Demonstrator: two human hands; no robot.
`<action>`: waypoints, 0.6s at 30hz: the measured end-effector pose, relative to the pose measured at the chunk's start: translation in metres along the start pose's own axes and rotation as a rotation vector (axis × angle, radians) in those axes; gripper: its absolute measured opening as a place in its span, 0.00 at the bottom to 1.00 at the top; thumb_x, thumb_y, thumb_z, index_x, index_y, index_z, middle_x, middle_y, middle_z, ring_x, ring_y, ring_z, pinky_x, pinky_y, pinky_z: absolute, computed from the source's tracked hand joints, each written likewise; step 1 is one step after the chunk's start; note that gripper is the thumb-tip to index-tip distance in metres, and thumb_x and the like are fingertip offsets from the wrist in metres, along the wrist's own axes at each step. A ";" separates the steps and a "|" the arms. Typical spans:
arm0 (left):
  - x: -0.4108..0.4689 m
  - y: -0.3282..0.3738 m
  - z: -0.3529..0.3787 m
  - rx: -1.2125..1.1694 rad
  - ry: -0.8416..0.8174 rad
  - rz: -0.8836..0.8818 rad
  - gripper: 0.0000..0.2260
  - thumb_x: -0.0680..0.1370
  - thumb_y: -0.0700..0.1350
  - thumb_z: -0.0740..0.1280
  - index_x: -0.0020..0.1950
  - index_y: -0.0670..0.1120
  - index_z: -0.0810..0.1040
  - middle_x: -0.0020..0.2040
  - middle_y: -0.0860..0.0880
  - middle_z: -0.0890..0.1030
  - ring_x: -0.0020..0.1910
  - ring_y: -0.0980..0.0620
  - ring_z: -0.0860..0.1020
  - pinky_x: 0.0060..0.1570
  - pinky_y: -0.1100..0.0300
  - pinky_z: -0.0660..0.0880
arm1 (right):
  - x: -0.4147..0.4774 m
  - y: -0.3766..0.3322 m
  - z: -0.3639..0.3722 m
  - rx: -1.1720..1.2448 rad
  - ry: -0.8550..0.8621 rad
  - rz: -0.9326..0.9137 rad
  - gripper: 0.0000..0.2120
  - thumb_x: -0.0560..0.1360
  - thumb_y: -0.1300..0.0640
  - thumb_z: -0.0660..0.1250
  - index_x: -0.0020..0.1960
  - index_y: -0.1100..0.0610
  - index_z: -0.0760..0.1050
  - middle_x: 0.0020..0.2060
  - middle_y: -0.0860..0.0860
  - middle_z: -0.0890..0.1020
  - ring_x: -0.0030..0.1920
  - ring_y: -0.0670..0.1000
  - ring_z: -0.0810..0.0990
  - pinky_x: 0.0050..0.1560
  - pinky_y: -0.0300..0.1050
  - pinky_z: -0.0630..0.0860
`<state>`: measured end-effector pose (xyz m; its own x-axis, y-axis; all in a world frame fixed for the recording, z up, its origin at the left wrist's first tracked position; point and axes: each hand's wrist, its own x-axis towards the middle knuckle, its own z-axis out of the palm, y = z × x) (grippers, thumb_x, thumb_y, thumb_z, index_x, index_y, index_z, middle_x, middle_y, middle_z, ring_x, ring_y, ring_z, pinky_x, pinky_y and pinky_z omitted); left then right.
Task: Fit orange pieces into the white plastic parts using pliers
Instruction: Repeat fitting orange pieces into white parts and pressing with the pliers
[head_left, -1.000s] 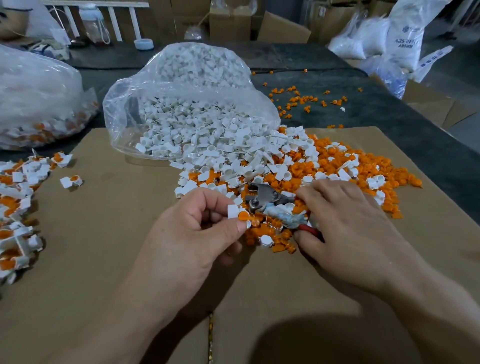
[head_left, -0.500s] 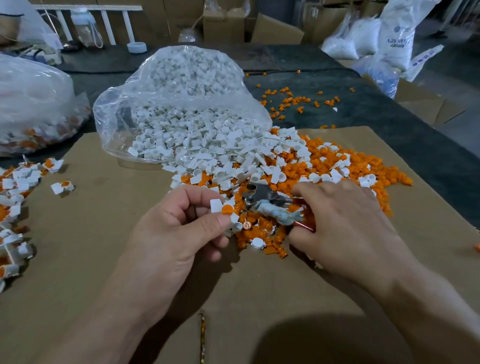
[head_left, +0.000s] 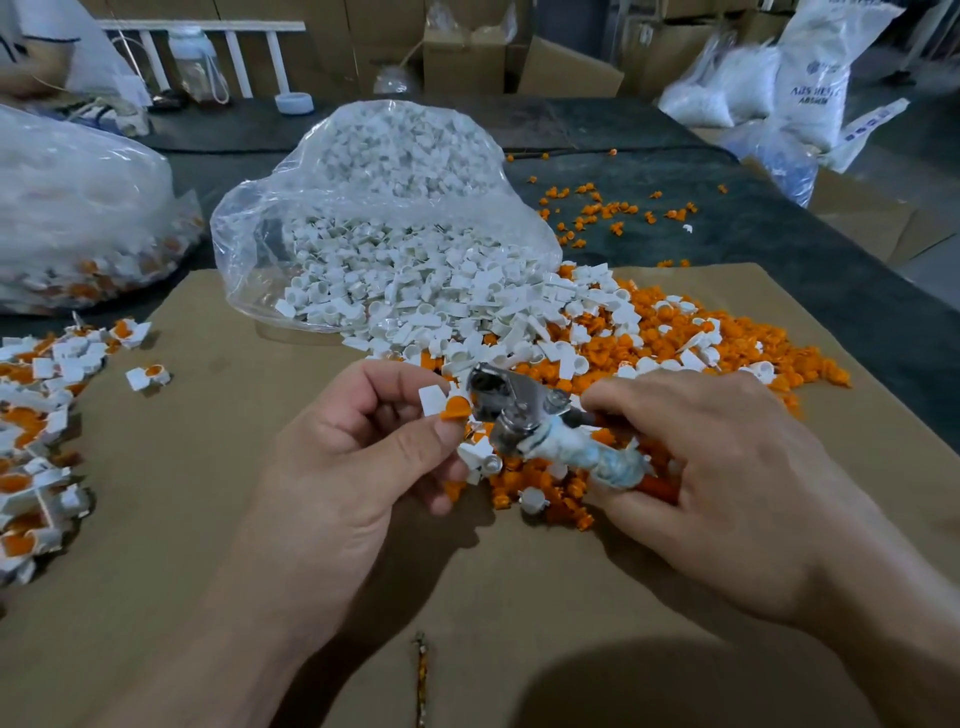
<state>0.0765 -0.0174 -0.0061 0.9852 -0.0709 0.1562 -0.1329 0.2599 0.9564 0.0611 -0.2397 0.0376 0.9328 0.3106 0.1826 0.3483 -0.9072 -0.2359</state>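
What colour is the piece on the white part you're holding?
Orange piece, seen in the head view.

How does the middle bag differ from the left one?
The middle bag holds only white parts; the left bag shows white and orange ones mixed. The middle bag's mouth lies open, spilling parts onto the cardboard; the left bag's mouth is out of view. Both are clear plastic.

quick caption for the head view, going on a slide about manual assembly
Left hand pinches a white part with an orange piece while the right hand holds pliers right beside it.
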 end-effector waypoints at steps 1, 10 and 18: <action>0.000 0.001 0.000 0.009 0.004 0.005 0.08 0.67 0.39 0.74 0.42 0.51 0.84 0.34 0.46 0.79 0.30 0.52 0.79 0.26 0.64 0.74 | -0.001 0.000 0.000 0.001 0.001 -0.004 0.17 0.69 0.41 0.61 0.56 0.45 0.73 0.44 0.41 0.78 0.46 0.47 0.75 0.50 0.51 0.71; 0.001 -0.001 -0.002 0.072 -0.007 0.064 0.11 0.63 0.44 0.78 0.43 0.52 0.83 0.33 0.47 0.79 0.30 0.52 0.79 0.26 0.64 0.74 | -0.002 0.001 0.001 0.017 -0.043 -0.005 0.23 0.68 0.37 0.55 0.60 0.42 0.71 0.50 0.39 0.78 0.52 0.45 0.75 0.56 0.52 0.69; 0.002 -0.003 -0.005 0.156 -0.014 0.118 0.08 0.66 0.50 0.75 0.44 0.54 0.83 0.33 0.48 0.81 0.30 0.53 0.79 0.27 0.63 0.75 | -0.005 0.003 0.005 0.050 0.001 -0.006 0.25 0.68 0.38 0.56 0.62 0.44 0.72 0.54 0.40 0.79 0.54 0.45 0.75 0.51 0.44 0.73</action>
<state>0.0789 -0.0133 -0.0096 0.9603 -0.0623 0.2720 -0.2638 0.1147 0.9577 0.0575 -0.2423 0.0313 0.9305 0.3158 0.1853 0.3582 -0.8900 -0.2820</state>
